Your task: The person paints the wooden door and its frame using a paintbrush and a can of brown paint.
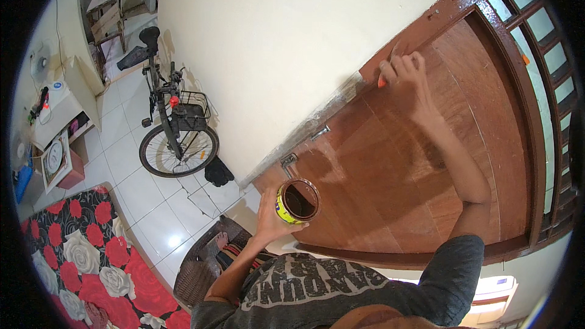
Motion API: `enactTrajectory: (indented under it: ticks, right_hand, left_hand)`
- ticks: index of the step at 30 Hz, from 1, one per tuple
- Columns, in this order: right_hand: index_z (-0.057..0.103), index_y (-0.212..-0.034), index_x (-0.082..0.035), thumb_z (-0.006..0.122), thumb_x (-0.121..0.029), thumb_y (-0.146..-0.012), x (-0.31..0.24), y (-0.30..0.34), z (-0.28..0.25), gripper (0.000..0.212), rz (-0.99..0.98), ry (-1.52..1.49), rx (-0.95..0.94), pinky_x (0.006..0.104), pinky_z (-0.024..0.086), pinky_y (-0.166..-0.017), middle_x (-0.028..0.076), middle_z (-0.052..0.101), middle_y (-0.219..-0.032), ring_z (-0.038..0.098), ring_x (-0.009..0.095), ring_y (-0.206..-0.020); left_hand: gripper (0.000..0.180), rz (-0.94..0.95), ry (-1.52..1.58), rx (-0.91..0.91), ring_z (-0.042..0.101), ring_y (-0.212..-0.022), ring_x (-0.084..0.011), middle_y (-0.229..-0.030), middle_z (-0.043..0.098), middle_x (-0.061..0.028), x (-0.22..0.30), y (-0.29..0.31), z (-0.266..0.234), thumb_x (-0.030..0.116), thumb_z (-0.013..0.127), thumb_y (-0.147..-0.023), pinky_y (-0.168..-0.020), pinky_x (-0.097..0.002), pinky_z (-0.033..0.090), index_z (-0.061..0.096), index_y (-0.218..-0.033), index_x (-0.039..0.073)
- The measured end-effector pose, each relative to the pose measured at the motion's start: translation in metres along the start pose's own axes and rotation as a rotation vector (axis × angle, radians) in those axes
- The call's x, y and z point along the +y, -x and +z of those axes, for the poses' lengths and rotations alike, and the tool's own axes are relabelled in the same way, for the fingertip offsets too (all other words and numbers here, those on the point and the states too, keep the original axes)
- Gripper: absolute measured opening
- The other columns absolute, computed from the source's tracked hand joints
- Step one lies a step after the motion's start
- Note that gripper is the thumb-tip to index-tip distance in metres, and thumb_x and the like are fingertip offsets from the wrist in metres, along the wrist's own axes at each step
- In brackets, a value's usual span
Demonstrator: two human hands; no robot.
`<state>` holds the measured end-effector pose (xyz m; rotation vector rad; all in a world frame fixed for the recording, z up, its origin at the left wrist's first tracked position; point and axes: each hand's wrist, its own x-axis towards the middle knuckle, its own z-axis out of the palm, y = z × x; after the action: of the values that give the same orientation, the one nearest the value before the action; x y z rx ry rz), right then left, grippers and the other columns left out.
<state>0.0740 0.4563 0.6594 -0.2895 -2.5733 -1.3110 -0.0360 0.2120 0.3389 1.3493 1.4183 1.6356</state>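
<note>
My left hand [270,220] is wrapped round a yellow-labelled paint can [281,204], whose open top shows dark brown paint inside. Raised to the door frame [420,35], my right hand [407,80] grips a paintbrush [382,80] by its orange handle; its bristles are mostly hidden by the fingers. Around the brush the frame is brown, with a wet shine higher up. Lower down, a stretch of the frame [326,108] looks bare and greyish. Beside it is the brown wooden door [390,164], with a metal bolt [320,133] and a handle [289,162].
A cream wall [262,42] borders the frame. A bicycle [177,128] with a front basket stands on the white tiled floor [146,198]. Below my left arm is a dark woven chair [198,262]. A rose-patterned mattress [97,256] lies at lower left, a white cabinet [58,113] beyond it.
</note>
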Motion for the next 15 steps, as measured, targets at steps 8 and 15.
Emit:
enactTrajectory:
  ticks: [8, 15]
  right_hand:
    - [0.06, -0.089, -0.012, 0.063, -0.009, -0.077, 0.022, -0.022, -0.042, 0.013, 0.118, 0.094, 0.127, 0.0446, 0.035, -0.091, 0.005, 0.055, -0.089, 0.054, 0.025, -0.094]
    - [0.058, -0.089, -0.011, 0.064, -0.012, -0.075, -0.009, 0.012, 0.018, 0.015, 0.001, -0.032, -0.074, 0.0447, 0.037, -0.091, 0.007, 0.056, -0.087, 0.054, 0.025, -0.088]
  left_hand:
    - [0.096, -0.007, -0.023, 0.009, 0.051, -0.11, -0.0367, -0.116, 0.052, -0.0146, -0.003, 0.004, 0.002, 0.031, 0.093, -0.047, -0.094, -0.0458, 0.041, 0.046, -0.127, 0.004]
    - [0.104, -0.043, -0.008, -0.041, 0.051, -0.118, -0.0317, -0.125, 0.053, -0.0141, 0.0, 0.003, 0.003, 0.033, 0.094, -0.047, -0.101, -0.0425, 0.039, 0.043, -0.133, 0.004]
